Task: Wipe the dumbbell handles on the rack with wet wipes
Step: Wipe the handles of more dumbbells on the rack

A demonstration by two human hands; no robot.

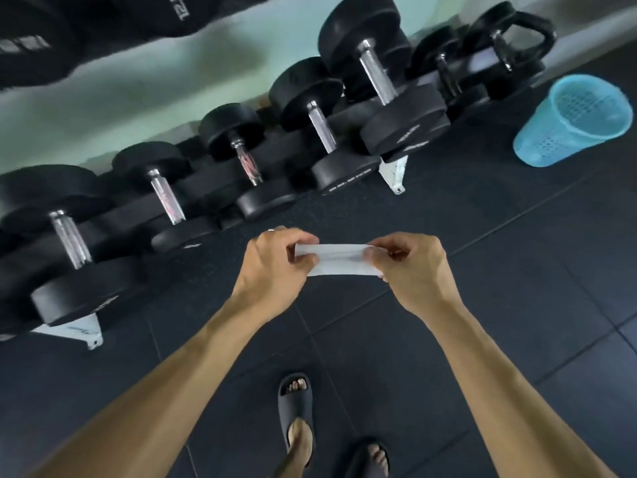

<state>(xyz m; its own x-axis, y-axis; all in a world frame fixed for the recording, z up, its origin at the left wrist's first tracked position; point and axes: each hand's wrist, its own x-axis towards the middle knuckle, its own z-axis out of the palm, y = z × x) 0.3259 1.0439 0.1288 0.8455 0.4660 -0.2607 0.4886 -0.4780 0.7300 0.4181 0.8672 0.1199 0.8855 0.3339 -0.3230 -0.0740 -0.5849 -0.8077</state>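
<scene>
Left hand (275, 260) and right hand (410, 267) pinch opposite ends of a folded wet wipe (336, 259) (limp, light, likely slippery); best wrapped around a far dumbbell handle (167, 198).

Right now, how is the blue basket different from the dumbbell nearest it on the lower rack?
The blue basket is light blue perforated plastic, while the dumbbell is black with a shiny metal handle. The blue basket stands on the floor off the rack's right end, leaning slightly; the dumbbell lies across the rack. The blue basket is open-topped and hollow; the dumbbell looks solid. Neither is touched: both hands hold a wipe.
</scene>
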